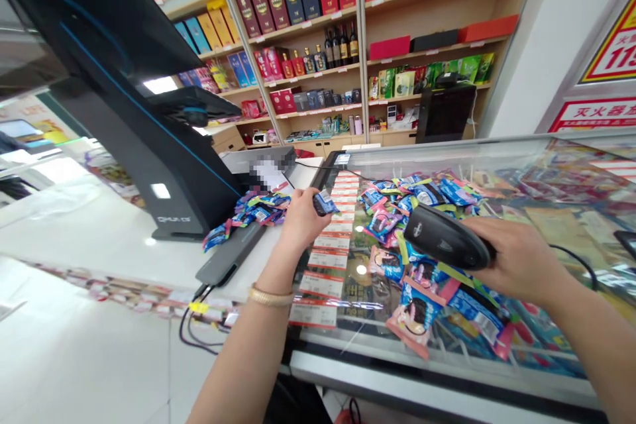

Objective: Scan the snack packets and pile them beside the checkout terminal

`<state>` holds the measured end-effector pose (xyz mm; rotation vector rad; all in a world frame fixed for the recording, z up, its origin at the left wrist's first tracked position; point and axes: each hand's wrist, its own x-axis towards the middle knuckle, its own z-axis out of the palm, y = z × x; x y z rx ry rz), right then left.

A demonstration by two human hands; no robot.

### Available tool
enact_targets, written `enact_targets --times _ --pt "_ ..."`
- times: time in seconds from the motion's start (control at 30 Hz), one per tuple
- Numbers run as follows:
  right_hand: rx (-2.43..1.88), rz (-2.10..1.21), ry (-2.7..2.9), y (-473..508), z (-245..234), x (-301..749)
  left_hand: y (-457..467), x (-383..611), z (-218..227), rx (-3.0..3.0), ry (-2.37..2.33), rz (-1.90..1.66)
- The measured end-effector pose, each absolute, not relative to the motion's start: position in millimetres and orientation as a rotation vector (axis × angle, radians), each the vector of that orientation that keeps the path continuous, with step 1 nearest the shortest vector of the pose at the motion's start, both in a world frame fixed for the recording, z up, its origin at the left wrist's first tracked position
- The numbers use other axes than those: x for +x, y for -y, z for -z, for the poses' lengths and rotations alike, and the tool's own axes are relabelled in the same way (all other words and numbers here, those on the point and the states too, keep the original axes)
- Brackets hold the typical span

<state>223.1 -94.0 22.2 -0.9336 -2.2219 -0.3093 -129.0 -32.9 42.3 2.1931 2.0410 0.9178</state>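
Observation:
My left hand (304, 215) is closed on a small blue snack packet (325, 203), held over the left edge of the glass counter. In my right hand (511, 258) is a black barcode scanner (444, 235), its head pointing left. Under and around the scanner lies a loose pile of blue and pink snack packets (415, 311) on the glass. A second heap of similar packets (261, 209) rests left of my left hand, at the foot of the monitor stand. My right fingers are partly hidden behind the scanner.
A large dark monitor stand (149, 119) rises from the white counter (99, 218) at left. Price labels (325, 258) run in a column along the glass counter (377, 162). The scanner's cable (579, 258) trails right. Shelves of boxes and bottles (298, 33) stand behind.

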Motion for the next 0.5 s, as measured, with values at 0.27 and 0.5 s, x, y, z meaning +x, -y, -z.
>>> enact_targets --times 0.27,0.5 --pt "-0.990 0.180 2.163 93 -14 227 64 -197 -22 1.963 -2.676 -0.453" --pt "-0.973 0.213 2.152 89 -13 229 69 -196 -12 1.914 -2.779 -0.398"
